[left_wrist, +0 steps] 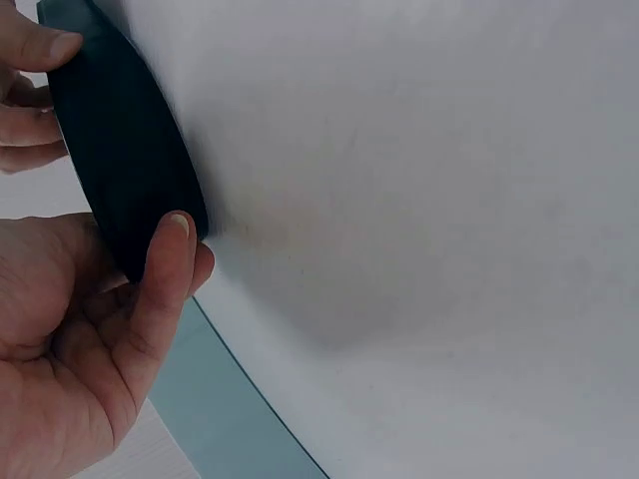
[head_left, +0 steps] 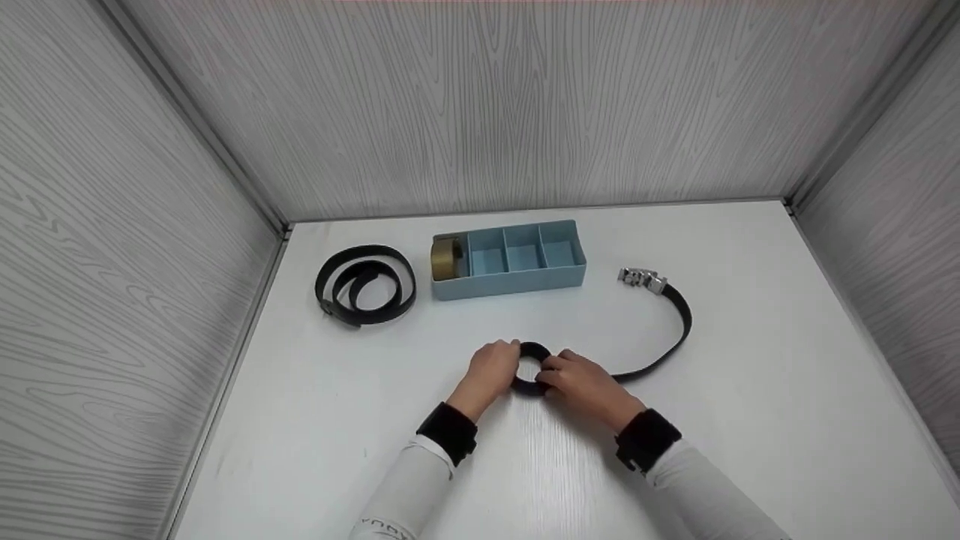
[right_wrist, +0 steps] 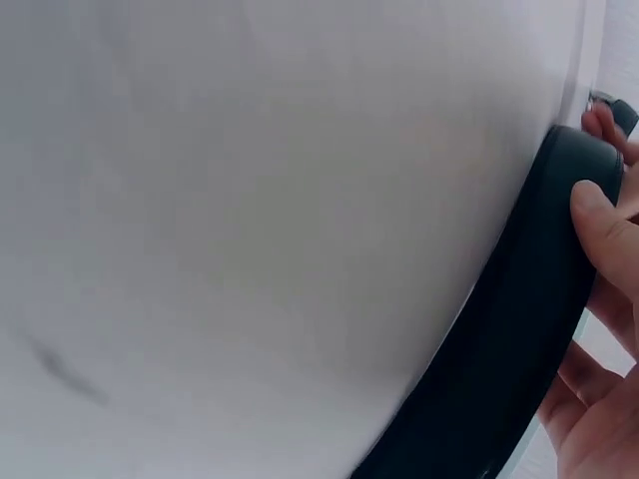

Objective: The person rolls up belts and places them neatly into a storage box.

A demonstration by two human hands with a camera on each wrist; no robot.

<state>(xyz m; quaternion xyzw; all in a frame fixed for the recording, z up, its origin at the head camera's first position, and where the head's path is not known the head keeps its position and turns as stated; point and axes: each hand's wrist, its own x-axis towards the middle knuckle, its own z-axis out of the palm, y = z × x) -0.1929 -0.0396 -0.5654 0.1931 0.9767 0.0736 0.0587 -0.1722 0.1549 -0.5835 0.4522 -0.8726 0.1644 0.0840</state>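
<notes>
A black belt (head_left: 534, 349) stands on edge on the white table, its one end wound into a small ring between the two hands. The left hand (head_left: 493, 367) grips the ring's left side, thumb and fingers around the strap in the left wrist view. On the opposite side, the right hand (head_left: 581, 382) pinches the strap, its thumb (right_wrist: 594, 205) flat on the leather. From under the right hand, the loose length curves out to the right and back. It ends in a silver buckle (head_left: 641, 279).
Behind the hands is a blue divided box (head_left: 510, 283) with a rolled brown-gold strap (head_left: 444, 259) in its leftmost compartment. Another black belt (head_left: 382, 315) lies loosely coiled at the left. Wood-grained panels (head_left: 480, 105) enclose the table at the back and sides.
</notes>
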